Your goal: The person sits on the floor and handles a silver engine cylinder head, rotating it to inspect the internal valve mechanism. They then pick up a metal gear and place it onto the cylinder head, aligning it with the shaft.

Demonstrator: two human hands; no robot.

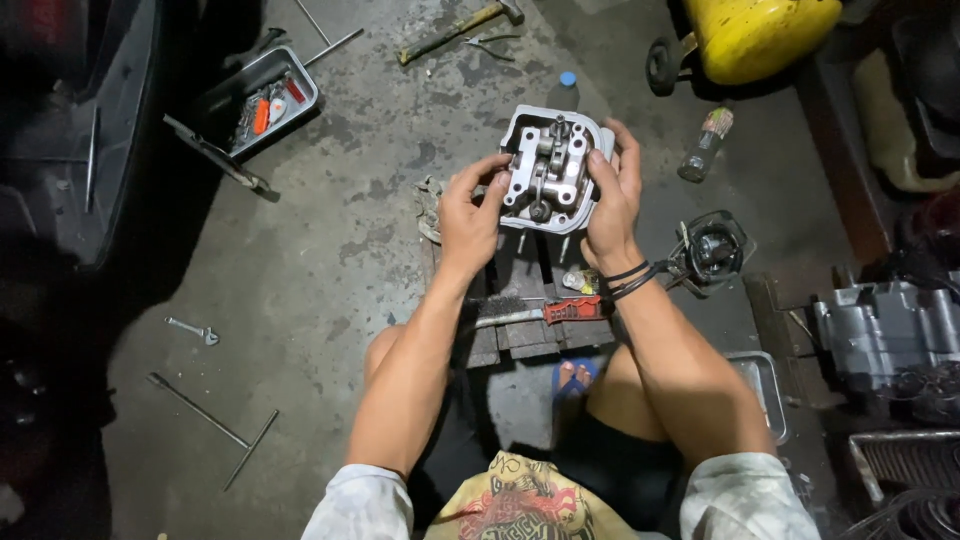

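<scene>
A: Above the small wooden bench (520, 310), at the middle of the view, we are holding a grey metal engine head (553, 168) in both hands, clear of the floor. Its open face, with rockers and springs showing, is turning up toward us.

B: Grip state?

A: Our left hand (468, 213) is closing on the head's left edge, thumb pressing near the top face, fingers curling underneath. Our right hand (612, 195) is clasping the right edge, fingers wrapping round the far side. Both hands are gripping the same part; neither is open.

B: Directly beneath?

A: We are seeing a wire brush with a red handle (540, 311) lying across the bench slats, just under our wrists. A blue sandal (573, 377) is showing below the bench between our knees.

B: Further out?

A: To the right, a dark round engine part (711, 248) is sitting on the concrete near our right forearm, and a grey engine case (885, 335) is lying beyond it. A plastic bottle (706, 143) is lying near a yellow tank (765, 35) at the top right. A hammer (462, 28) is resting at the top. To the left we are noting a metal tray of tools (265, 100), a small wrench (195, 330) and a T-handle wrench (215, 425), all well apart from the head.
</scene>
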